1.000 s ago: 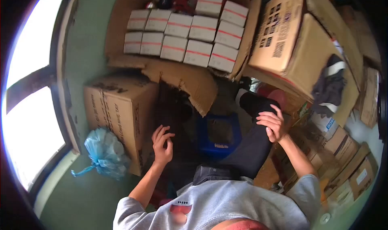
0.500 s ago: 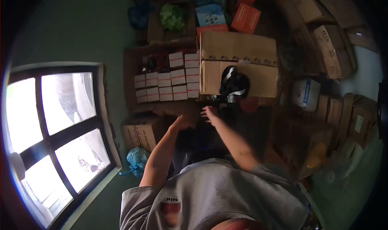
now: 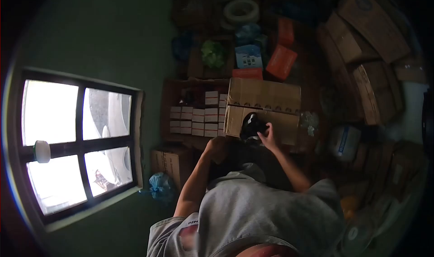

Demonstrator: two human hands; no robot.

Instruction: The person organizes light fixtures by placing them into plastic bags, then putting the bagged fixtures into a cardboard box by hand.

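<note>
My right hand [image 3: 268,138] is at the near edge of a closed cardboard box [image 3: 282,121]. Its thumb and fingers are closed on a black object with white bands [image 3: 251,127], whose kind I cannot make out. To the left stands an open carton [image 3: 171,86] holding rows of small white boxes with red stripes [image 3: 198,115]. At this carton's near side, my left hand [image 3: 216,145] appears closed on a brown cardboard flap [image 3: 221,154]. Its fingertips are dim and partly hidden.
A bright window [image 3: 81,144] fills the left wall. Below the carton are a cardboard box [image 3: 172,165] and a blue plastic bag [image 3: 160,184]. Orange boxes [image 3: 281,62] and a green bag [image 3: 212,53] lie behind. Stacked cartons [image 3: 377,90] line the right.
My right hand has moved from the dark space between the arms onto the black object. My left hand stays near the carton's front. The view has shifted, so the boxes appear lower and farther right.
</note>
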